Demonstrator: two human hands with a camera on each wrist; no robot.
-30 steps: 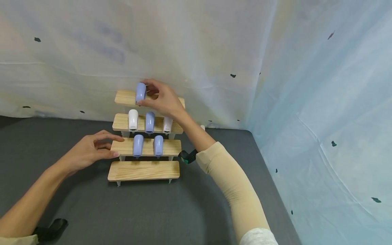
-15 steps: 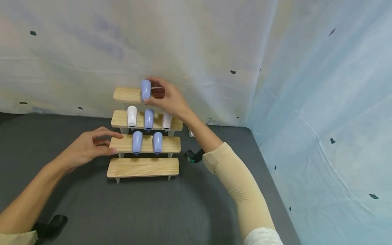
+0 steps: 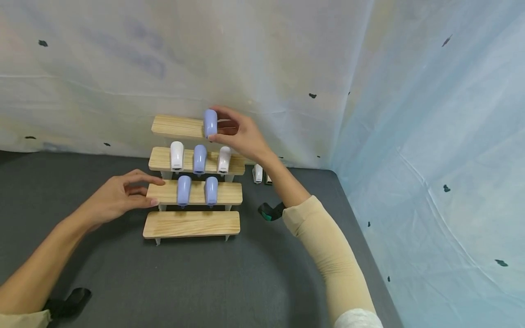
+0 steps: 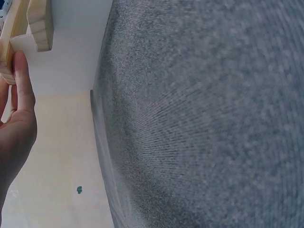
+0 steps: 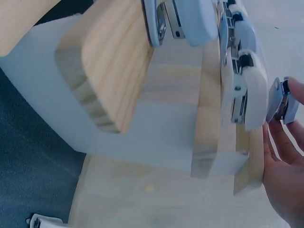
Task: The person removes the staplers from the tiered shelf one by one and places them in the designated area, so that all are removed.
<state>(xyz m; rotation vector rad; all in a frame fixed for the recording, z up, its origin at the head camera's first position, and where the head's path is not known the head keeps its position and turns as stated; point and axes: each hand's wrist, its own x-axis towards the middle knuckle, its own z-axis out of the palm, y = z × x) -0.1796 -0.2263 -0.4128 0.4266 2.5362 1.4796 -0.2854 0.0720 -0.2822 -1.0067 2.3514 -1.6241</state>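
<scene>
Rounded lavender-blue plastic stapler, fingertip-pinched by right hand, at pale wooden top shelf, left hand gripping lower wooden shelf

A pale blue stapler is pinched by the right hand at the right edge. Just beside it, a white stapler is borne by a wooden shelf board. At the top, another blue stapler is cut off.
</scene>
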